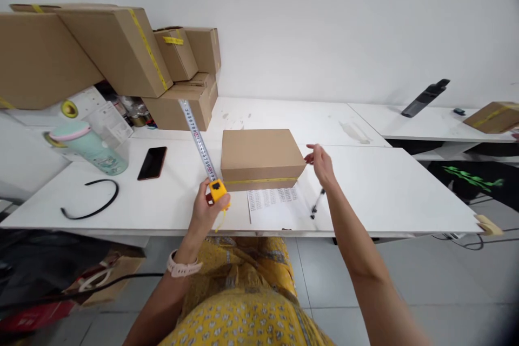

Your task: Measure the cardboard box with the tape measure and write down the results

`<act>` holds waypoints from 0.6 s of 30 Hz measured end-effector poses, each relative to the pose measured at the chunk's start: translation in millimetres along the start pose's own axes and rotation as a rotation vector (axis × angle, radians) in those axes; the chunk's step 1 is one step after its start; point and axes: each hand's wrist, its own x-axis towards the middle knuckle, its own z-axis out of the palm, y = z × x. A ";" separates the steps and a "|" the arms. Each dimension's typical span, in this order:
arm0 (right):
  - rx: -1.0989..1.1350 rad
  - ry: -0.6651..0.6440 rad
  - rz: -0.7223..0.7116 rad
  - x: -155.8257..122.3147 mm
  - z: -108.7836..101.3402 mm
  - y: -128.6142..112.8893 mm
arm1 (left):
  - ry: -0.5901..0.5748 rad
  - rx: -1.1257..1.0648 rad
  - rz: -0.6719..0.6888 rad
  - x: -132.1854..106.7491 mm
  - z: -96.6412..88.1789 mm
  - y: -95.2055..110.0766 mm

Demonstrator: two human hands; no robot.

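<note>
In my left hand (206, 210) is a yellow tape measure (218, 190), its metal blade pulled out and pointing up and away, left of the box. A closed cardboard box (259, 150) with a yellow band along its front side sits on the white table before me. My right hand (320, 165) is at the box's right corner with its fingers apart; whether they touch the cardboard I cannot tell. Partly under the box lies a printed sheet (272, 206) with rows of figures. A pen (317, 205) rests beside the sheet, partly behind my right forearm.
Several cardboard boxes (117, 46) are stacked at the back left. Nearby are a mint tumbler (91, 148), a black phone (152, 163) and a black headband (109, 203). Toward the right stand a dark bottle (425, 98) and another small box (492, 117). The table's front edge (170, 230) is close to me.
</note>
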 end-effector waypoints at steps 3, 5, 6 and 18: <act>-0.016 -0.061 -0.043 -38.0 3.6 3.6 | -0.060 -0.040 -0.050 20.5 -7.5 -2.5; -0.043 -0.073 -0.145 -45.5 6.7 -12.1 | -0.091 -0.058 -0.036 33.3 -7.1 5.9; -0.052 -0.071 -0.184 -43.9 6.8 -23.4 | -0.095 -0.063 -0.013 39.5 -6.6 12.6; -0.481 0.053 -0.453 37.6 25.6 -84.4 | -0.204 -0.061 0.205 40.3 28.9 75.5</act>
